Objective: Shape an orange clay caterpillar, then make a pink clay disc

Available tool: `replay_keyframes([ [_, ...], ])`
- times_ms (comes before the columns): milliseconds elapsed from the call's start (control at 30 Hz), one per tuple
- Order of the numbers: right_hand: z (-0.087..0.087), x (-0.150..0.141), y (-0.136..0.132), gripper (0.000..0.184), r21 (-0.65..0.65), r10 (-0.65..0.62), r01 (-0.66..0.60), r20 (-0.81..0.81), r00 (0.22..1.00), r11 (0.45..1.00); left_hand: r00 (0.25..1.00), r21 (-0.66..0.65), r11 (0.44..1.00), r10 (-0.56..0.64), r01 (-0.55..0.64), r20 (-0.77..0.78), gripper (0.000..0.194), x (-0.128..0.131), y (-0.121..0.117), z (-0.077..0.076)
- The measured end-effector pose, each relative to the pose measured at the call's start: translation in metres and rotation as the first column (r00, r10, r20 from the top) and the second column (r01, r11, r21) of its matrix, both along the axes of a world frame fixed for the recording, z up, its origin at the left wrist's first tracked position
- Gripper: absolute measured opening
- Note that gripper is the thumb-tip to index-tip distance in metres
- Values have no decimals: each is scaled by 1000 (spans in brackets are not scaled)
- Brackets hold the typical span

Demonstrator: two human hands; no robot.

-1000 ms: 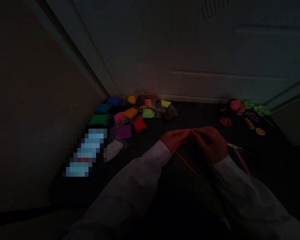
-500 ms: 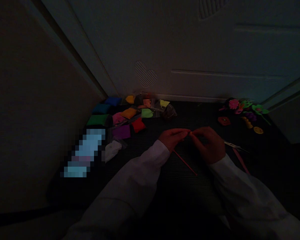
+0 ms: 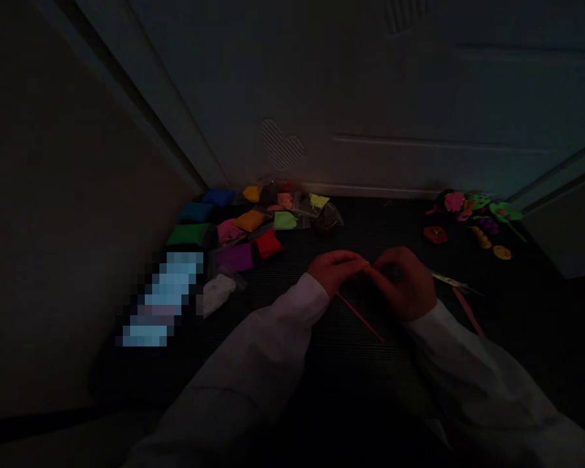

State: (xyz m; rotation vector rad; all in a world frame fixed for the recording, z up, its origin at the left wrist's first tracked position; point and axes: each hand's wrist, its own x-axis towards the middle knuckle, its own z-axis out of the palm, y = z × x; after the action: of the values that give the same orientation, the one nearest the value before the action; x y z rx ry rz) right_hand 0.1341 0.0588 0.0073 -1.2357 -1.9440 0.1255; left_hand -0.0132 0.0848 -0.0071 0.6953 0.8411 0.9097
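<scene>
Fingertips of left hand (image 3: 327, 269) and right hand (image 3: 410, 286) pinch tiny yellowish piece (image 3: 368, 264); fine handwork, likely needing light pressure. Thin pink stick (image 3: 361, 318): five o'clock from left hand. Scissors (image 3: 454, 282): three o'clock from right.

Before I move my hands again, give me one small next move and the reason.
I'd ease the right hand slightly back while steadying the left hand. Their fingertips meet around a tiny yellowish piece and hide most of it, and the dim light leaves unclear which hand grips it; a little gap would probably show that.
</scene>
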Motion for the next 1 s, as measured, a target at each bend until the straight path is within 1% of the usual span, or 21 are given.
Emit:
replay_keyframes([
  [100, 0, 0, -1, 19, -3, 54, -54, -3, 999, 999, 999, -21, 1000, -14, 15, 46, 17, 0, -1, 2],
  [167, 0, 0, 0, 20, -21, 87, -87, 10, 996, 996, 997, -36, 999, -16, 19, 78, 16, 0, -1, 3],
  [233, 1, 1, 0, 18, -34, 79, -79, -3, 997, 996, 995, -47, 999, -8, 13, 102, 15, 0, 0, 3],
  [433, 5, 2, 3, 6, 12, 44, -44, -51, 998, 999, 992, -44, 999, 9, -4, 126, 14, -3, 3, 4],
  [567, 4, 3, 2, 9, 19, 33, -31, -76, 997, 999, 992, -46, 999, 29, -24, 123, 14, -3, 3, 4],
  [733, 2, 4, 0, 15, 35, 4, -1, -99, 995, 999, 988, -47, 996, 82, -77, 129, 13, -6, 5, 9],
  [933, 5, 9, 3, 9, 4, -85, 87, -159, 984, 996, 968, -31, 980, 199, -197, 153, 10, -19, 15, 12],
  [1000, 5, 11, 5, 10, -22, -102, 100, -156, 982, 995, 963, -24, 975, 223, -222, 152, 10, -21, 18, 11],
])
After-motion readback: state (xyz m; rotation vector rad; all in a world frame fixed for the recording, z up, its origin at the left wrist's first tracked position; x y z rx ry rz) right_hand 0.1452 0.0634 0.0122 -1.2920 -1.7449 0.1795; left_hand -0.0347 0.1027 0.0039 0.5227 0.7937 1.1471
